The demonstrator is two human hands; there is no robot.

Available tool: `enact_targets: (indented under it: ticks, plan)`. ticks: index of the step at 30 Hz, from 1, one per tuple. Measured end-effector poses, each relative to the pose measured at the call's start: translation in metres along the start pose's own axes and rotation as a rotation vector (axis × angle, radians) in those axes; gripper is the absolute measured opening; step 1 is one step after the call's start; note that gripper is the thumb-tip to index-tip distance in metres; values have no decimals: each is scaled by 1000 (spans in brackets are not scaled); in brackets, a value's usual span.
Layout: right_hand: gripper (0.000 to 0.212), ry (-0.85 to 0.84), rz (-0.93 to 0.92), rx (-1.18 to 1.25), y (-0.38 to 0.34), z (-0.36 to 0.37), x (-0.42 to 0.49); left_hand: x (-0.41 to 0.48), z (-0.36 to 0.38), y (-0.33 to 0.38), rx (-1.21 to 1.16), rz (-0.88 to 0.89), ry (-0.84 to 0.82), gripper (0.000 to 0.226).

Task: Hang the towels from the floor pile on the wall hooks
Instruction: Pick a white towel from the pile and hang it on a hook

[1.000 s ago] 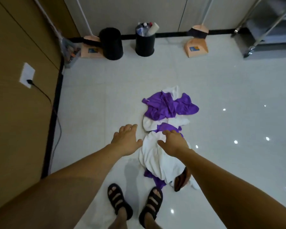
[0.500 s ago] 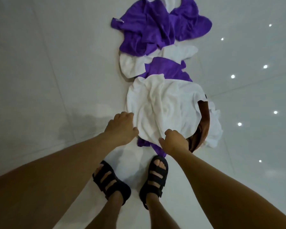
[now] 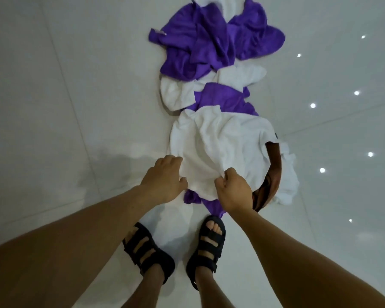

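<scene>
A pile of towels lies on the white tiled floor in front of my feet. Nearest me is a large white towel [image 3: 220, 141], spread over purple ones. My right hand [image 3: 232, 188] pinches a fold at its near edge. My left hand [image 3: 165, 176] grips the same towel's near left edge, fingers curled over the cloth. Farther off lie a crumpled purple towel [image 3: 200, 45], another white towel [image 3: 178, 94] and a second purple towel [image 3: 222, 98]. A brown patterned cloth [image 3: 271, 174] shows at the white towel's right side. No wall hooks are in view.
My two feet in black sandals [image 3: 149, 252] stand just short of the pile. Glossy floor tiles [image 3: 76, 85] with reflected ceiling lights stretch to the left and right.
The view tipped down from the room to the pile. Both hands came back to the white towel's near edge, and the right hand has now bunched a fold of it.
</scene>
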State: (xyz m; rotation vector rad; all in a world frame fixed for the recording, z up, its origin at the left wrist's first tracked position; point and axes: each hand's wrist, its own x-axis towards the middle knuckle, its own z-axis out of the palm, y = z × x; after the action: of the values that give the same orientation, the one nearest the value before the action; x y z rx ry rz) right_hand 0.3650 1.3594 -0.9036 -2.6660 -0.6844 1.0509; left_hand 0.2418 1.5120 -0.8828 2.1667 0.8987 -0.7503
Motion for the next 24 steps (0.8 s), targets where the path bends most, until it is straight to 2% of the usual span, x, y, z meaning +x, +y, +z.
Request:
enact_targets:
  ticks: [5, 10, 12, 15, 17, 19, 21, 24]
  plan:
    - [17, 38, -182, 377, -84, -109, -39, -60, -106, 36, -101, 107, 159, 67]
    - [11, -75, -437, 509, -182, -233, -93, -140, -225, 76, -199, 317, 221, 75]
    - [12, -155, -521, 500, -217, -280, -117, -172, -269, 87, -291, 352, 256, 65]
    - [13, -274, -576, 443, -266, -350, -157, -226, -338, 94, -389, 338, 273, 28]
    - [23, -320, -574, 325, -294, -388, -180, -266, -383, 99, -417, 293, 309, 5]
    - [36, -341, -565, 105, -320, -414, -201, -302, -422, 105, -469, 267, 404, 12]
    - [39, -314, -567, -93, -345, -432, -219, -334, -461, 108, -521, 251, 495, 16]
    - [30, -266, -584, -20, -378, -458, -246, -386, -505, 102, -606, 244, 620, 12]
